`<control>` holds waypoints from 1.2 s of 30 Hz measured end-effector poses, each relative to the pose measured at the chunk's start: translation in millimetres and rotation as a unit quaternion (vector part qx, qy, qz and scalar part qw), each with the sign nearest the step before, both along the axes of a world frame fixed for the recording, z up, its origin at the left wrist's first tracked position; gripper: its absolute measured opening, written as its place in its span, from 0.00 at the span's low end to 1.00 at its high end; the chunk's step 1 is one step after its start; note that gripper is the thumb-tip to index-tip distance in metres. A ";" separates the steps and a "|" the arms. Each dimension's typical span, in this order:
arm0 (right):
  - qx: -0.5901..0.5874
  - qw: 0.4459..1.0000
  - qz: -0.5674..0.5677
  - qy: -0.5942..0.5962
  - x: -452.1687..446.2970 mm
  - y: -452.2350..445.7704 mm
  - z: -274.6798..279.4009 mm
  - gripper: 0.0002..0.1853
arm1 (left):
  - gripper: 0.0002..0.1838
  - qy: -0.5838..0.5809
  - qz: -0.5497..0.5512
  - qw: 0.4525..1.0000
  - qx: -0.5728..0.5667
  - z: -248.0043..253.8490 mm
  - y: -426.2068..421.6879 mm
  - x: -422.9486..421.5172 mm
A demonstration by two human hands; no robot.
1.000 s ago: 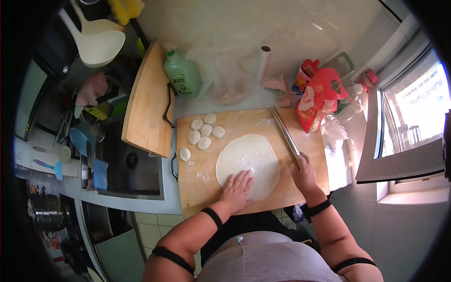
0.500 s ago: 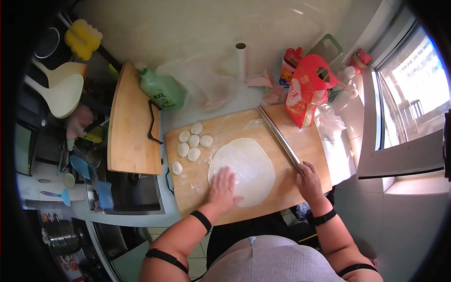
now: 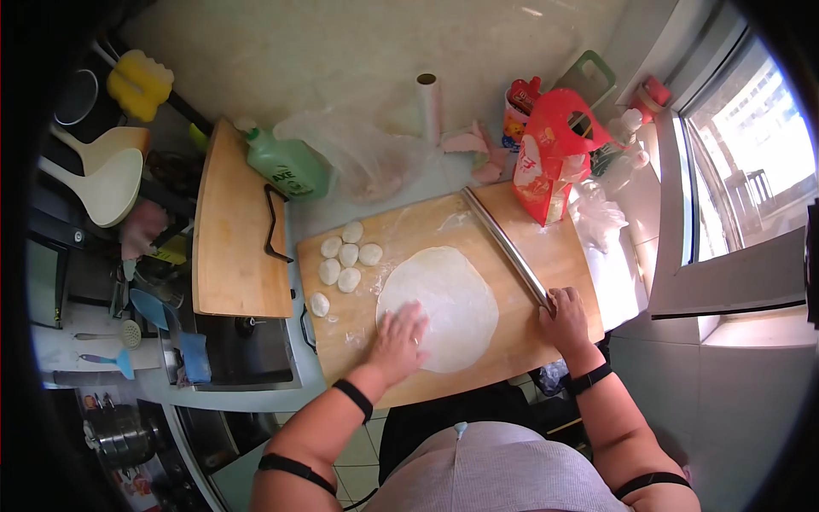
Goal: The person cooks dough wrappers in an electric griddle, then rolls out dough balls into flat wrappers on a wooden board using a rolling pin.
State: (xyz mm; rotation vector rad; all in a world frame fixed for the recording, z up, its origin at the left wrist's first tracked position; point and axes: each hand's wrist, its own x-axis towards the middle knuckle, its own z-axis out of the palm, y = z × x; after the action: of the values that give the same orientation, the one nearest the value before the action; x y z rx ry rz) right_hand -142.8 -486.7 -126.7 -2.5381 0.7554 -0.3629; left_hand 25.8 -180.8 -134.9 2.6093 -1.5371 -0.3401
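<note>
A thin, wide round sheet of dough [image 3: 456, 307] lies flat on the wooden board [image 3: 546, 256]. My left hand [image 3: 397, 343] rests on its lower left edge, palm down with the fingers stretched out. At the right of the board, my right hand [image 3: 566, 321] is wrapped round the near end of a shiny metal rolling pin [image 3: 508, 245], which slants away across the board. Several small flattened dough pieces [image 3: 349, 254] sit at the board's left side, with traces of flour around them.
Behind the board stand a green detergent bottle [image 3: 288, 165], a clear plastic bag [image 3: 367, 154], a roll of film [image 3: 428, 111] and a red bag [image 3: 554, 162]. A second wooden board [image 3: 235, 230] lies over part of the sink [image 3: 247, 358]. The window [image 3: 746, 162] is at right.
My left hand has slid slightly left and down toward the edge of the dough. My right hand stays on the rolling pin, and the view has shifted a little.
</note>
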 end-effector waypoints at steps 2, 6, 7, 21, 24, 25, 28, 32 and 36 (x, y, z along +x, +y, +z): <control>0.021 0.999 0.003 0.040 -1.3 -2.3 -6.2 0.16 | 0.29 0.031 -0.069 0.997 -0.032 2.1 11.9 -18.0; -0.010 0.999 0.046 -0.027 -1.9 -12.6 -23.9 0.15 | 0.13 0.105 -0.094 0.983 -0.116 2.7 6.2 -35.1; -0.010 0.998 0.052 -0.041 -2.4 -13.8 -23.4 0.15 | 0.09 0.102 -0.092 0.980 -0.142 2.4 1.9 -34.7; -0.050 0.899 0.435 0.019 72.2 19.9 1.3 0.17 | 0.04 0.169 -0.064 0.960 -0.214 42.8 -28.2 -27.9; -0.038 0.894 0.445 0.026 84.0 18.9 13.4 0.16 | 0.04 0.196 0.109 0.927 -0.301 39.9 -34.4 11.5; -0.037 0.894 0.446 0.002 84.2 11.4 11.1 0.17 | 0.07 0.181 0.158 0.933 -0.269 31.7 -32.1 27.5; 0.037 0.914 0.398 -0.069 83.5 -8.8 13.6 0.18 | 0.16 0.117 0.214 0.948 -0.202 23.4 -32.5 29.6; 0.072 0.939 0.327 -0.074 85.5 14.4 21.2 0.23 | 0.34 0.058 0.138 0.985 -0.082 24.5 -49.9 4.7; 0.062 0.932 0.348 -0.075 92.8 67.7 9.1 0.28 | 0.35 0.048 0.115 0.991 -0.040 1.0 -65.9 -20.5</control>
State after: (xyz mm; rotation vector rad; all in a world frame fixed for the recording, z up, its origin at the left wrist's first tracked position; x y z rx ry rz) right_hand -50.0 -419.0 -117.6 -2.4259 -0.1942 -0.2452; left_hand 5.3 -246.7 -133.8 2.6288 -1.1785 -0.3690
